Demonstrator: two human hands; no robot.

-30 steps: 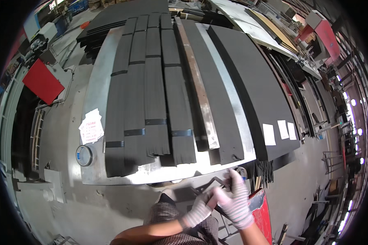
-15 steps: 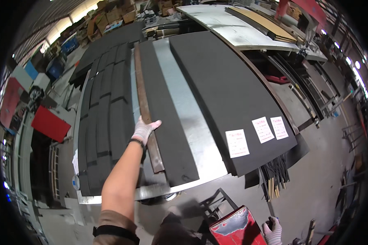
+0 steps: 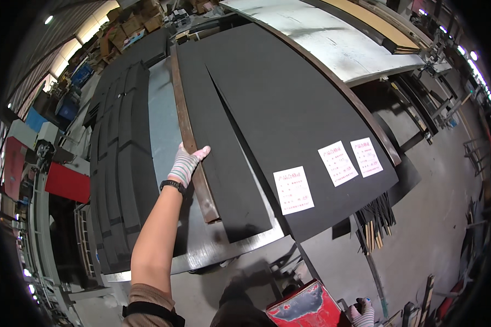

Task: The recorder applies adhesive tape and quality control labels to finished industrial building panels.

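My left hand (image 3: 186, 163), in a striped glove, grips a long brown metal bar (image 3: 203, 194), thumb over its right side and fingers on its left. The bar lies lengthwise along the left edge of a dark grey foam strip (image 3: 229, 180). Beside that strip lies a wide dark sheet stack (image 3: 289, 103); a thin wedge-shaped gap parts them, widening toward me. Three white printed labels (image 3: 293, 191) lie on the stack's near end. My right hand (image 3: 362, 313), also gloved, is low at the lower edge beside a red stool (image 3: 305, 305), its fingers curled; what they hold is unclear.
Dark foam pieces (image 3: 112, 163) are stacked in rows on the left of the metal table (image 3: 202, 253). A second pale table (image 3: 311, 32) with tan boards (image 3: 373, 24) stands beyond on the right. Thin strips (image 3: 376, 223) hang beneath the near right corner.
The bar and foam strip have shifted right, toward the wide stack, narrowing the metal gap between them. More bare tabletop shows left of the bar. My left hand stays on the bar.
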